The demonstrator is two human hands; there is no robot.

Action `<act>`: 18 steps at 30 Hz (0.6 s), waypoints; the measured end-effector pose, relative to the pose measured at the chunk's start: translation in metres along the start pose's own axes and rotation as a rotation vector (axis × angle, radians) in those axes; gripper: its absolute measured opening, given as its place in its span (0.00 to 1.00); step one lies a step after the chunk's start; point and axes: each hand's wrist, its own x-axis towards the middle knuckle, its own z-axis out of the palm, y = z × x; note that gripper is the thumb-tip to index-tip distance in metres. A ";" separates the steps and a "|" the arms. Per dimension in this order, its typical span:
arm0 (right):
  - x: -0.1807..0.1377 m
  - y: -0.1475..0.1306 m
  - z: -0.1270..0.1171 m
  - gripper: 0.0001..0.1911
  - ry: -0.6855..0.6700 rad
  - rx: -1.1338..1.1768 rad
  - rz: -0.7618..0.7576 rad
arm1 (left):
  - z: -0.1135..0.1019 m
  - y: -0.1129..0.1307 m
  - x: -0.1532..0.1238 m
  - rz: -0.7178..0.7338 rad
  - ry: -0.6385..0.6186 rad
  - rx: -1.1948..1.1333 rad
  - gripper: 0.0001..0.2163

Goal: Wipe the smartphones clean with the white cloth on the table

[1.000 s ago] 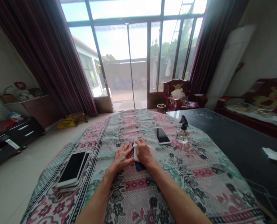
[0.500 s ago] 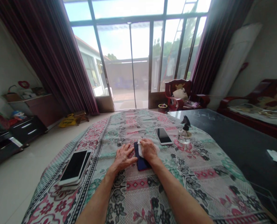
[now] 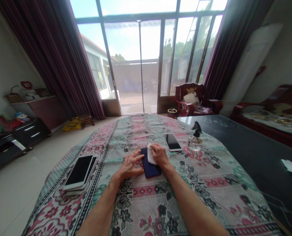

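Fingers of the right hand (image 3: 160,155) are clamped on a white tissue (image 3: 150,157), held right against the face of a dark blue smartphone (image 3: 151,171), and wiping looks to be the step in hand. That phone is laid flat on the desk (image 3: 234,203), its left edge steadied, it seems, by the left hand (image 3: 131,165), whose fingers are spread apart with nothing gripped. For a clean job, the tissue is best kept flat, with even pressure applied and strokes carried right out to the corners; some sliding might be expected if the left side were let go. And the surface? Covered by a floral tablecloth (image 3: 136,216), which could be rucked by a hard push. Just beyond, to the right, a white smartphone (image 3: 172,142) is set near a clear spray bottle (image 3: 194,146); off to the left, a stack of white phones (image 3: 79,172) is piled. Farther back, glass doors (image 3: 131,65) are framed by purple curtains (image 3: 49,59), with a wooden armchair (image 3: 182,90) placed close by.
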 end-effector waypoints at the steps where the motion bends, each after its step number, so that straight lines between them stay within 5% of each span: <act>1: 0.001 0.000 0.001 0.15 0.001 0.062 -0.009 | -0.001 0.001 -0.001 0.006 -0.001 0.006 0.34; 4: 0.004 -0.001 0.004 0.14 0.030 0.219 -0.016 | -0.006 0.007 -0.002 0.011 0.002 0.055 0.36; 9: 0.009 0.011 0.001 0.16 0.303 0.252 0.128 | -0.012 0.019 -0.001 0.025 -0.026 0.109 0.37; 18: 0.009 0.018 0.002 0.16 0.339 0.235 0.156 | -0.015 0.039 0.025 0.190 -0.205 0.144 0.39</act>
